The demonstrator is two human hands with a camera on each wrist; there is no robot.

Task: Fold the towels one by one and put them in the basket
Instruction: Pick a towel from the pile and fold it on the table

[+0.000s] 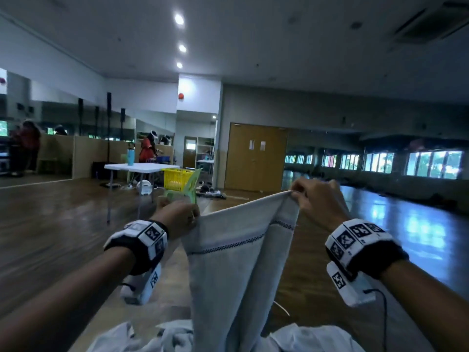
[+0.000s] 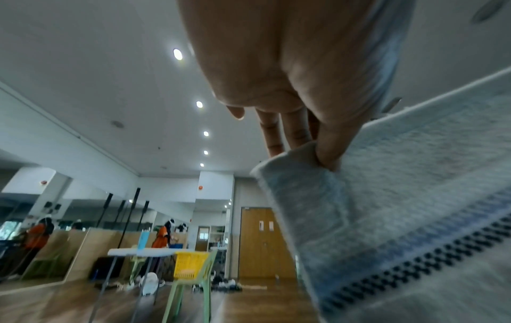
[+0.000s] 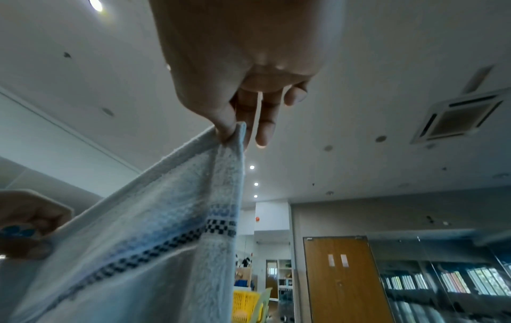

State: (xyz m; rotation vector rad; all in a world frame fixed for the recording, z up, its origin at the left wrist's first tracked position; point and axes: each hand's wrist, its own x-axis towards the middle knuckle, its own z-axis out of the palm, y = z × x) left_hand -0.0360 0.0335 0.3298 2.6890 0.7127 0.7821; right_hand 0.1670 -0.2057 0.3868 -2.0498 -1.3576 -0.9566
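Note:
I hold a pale grey towel (image 1: 236, 262) with a dark checkered stripe up in the air in front of me. My left hand (image 1: 181, 217) pinches its left top corner, thumb pressed on the towel (image 2: 387, 207) in the left wrist view. My right hand (image 1: 312, 196) pinches the right top corner, a little higher, as the towel (image 3: 155, 229) hangs from it in the right wrist view. The towel hangs down folded lengthwise. A yellow basket (image 1: 177, 178) sits on a green chair (image 1: 189, 191) further ahead. More pale towels (image 1: 172, 336) lie heaped below.
A white folding table (image 1: 137, 168) with a blue bottle (image 1: 130, 156) stands left of the basket. A small white fan (image 1: 144, 188) sits on the wooden floor beneath it. People in red stand by the mirrored wall at left. Wooden double doors (image 1: 256, 158) are behind.

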